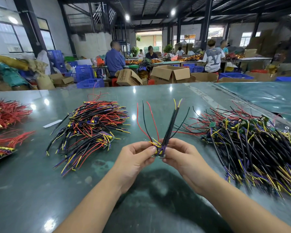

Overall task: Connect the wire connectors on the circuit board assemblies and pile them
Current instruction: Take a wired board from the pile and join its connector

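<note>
Above the green table (40, 182), both hands hold one circuit board assembly (159, 148) between them. Its red, black and yellow-tipped wires fan upward. My left hand (134, 158) pinches the left side of the small board with thumb and fingers. My right hand (180, 157) pinches the right side, where the black sleeved wires rise. A pile of assemblies (92, 128) lies to the left of my hands. A larger, looser heap (252, 148) with green boards showing lies to the right.
Bundles of red wires (5, 115) lie at the table's left edge, with a white strip (52, 123) nearby. Beyond the table's far edge stand cardboard boxes (171, 74) and blue crates (89, 82). Several people sit at distant benches.
</note>
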